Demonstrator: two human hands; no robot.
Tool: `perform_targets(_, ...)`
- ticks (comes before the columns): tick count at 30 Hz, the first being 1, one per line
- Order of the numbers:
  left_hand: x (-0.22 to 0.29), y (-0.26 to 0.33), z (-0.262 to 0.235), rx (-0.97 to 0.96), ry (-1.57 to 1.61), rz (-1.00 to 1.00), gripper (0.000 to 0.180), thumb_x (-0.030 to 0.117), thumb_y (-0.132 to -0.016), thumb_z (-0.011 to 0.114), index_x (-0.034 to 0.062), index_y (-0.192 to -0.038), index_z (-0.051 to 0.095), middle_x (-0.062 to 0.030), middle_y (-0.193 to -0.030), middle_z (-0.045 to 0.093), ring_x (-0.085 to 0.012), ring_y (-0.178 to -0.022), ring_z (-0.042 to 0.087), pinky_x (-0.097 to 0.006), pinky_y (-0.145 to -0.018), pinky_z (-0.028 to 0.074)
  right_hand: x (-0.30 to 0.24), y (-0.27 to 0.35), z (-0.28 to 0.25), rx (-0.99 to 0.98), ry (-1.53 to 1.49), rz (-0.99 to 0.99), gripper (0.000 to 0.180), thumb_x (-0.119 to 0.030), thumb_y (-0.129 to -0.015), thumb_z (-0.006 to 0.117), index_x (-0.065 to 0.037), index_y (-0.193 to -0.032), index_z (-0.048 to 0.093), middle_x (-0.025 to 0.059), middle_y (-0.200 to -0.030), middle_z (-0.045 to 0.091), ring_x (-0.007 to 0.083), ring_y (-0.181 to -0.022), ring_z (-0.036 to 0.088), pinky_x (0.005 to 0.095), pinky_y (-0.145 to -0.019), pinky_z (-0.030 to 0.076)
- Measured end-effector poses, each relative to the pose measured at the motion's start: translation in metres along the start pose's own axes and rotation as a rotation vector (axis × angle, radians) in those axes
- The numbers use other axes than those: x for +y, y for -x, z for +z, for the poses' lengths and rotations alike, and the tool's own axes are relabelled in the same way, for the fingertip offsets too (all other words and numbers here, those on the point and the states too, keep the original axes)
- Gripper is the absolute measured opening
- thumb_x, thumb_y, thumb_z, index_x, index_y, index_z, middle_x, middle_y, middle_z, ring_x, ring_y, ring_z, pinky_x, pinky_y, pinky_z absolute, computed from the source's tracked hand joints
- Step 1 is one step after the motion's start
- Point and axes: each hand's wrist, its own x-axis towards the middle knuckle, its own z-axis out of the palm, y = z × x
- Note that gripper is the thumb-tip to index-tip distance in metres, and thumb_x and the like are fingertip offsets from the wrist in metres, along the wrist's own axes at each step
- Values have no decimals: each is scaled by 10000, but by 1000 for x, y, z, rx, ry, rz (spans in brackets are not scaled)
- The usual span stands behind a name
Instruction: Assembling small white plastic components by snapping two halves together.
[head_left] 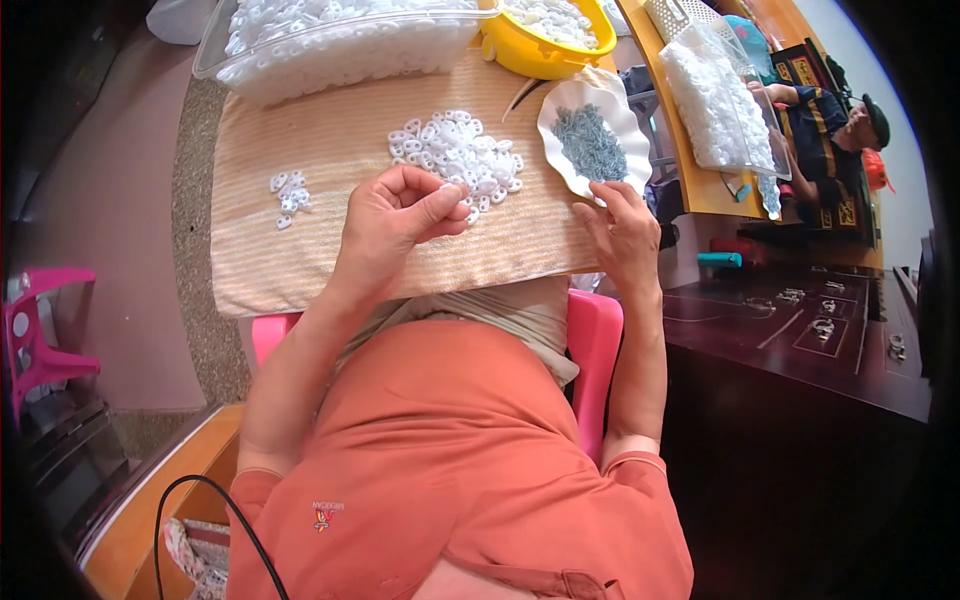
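Observation:
My left hand (395, 220) is closed in a pinch, thumb against bent fingers, on a small white plastic piece (452, 189) mostly hidden by the fingertips. Just beyond it spreads a loose pile of white oval plastic pieces with holes (460, 145). My right hand (624, 235) is at the near rim of a white wavy-edged dish (556, 98), its thumb apart from the bent fingers. In that dish lies a heap of small, thin grey-blue pieces (590, 142), too fine to make out singly. A smaller cluster of white pieces (290, 195) sits to the left.
A clear plastic bin (345, 70) full of white pieces stands at the far left, beside a yellow basin (540, 62). The striped cloth (265, 258) covers the table. Another person (830, 130) sits by a second table with a clear bin (705, 145). A pink stool (50, 335) is leftward.

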Motion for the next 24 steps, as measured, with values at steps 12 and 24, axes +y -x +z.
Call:
perform_targets(12, -13, 3, -3, -107, 13, 105, 136, 6, -823, 716, 14, -799, 582, -93, -888, 631, -127, -733, 626, -255, -679, 540, -2, -19, 1, -163, 283, -58, 292, -232, -824, 697, -93, -1076, 651, 108, -999, 625, 327, -831, 648, 418, -693, 510)
perform_targets(24, -17, 7, 1, -120, -33, 77, 189, -12, -793, 740, 48, -766, 563, -38, -802, 605, -99, -681, 582, -233, -624, 507, -6, -20, 1, -165, 226, -20, 271, -232, -819, 701, -88, -1045, 659, 107, -1013, 613, 336, -854, 641, 430, -712, 505)
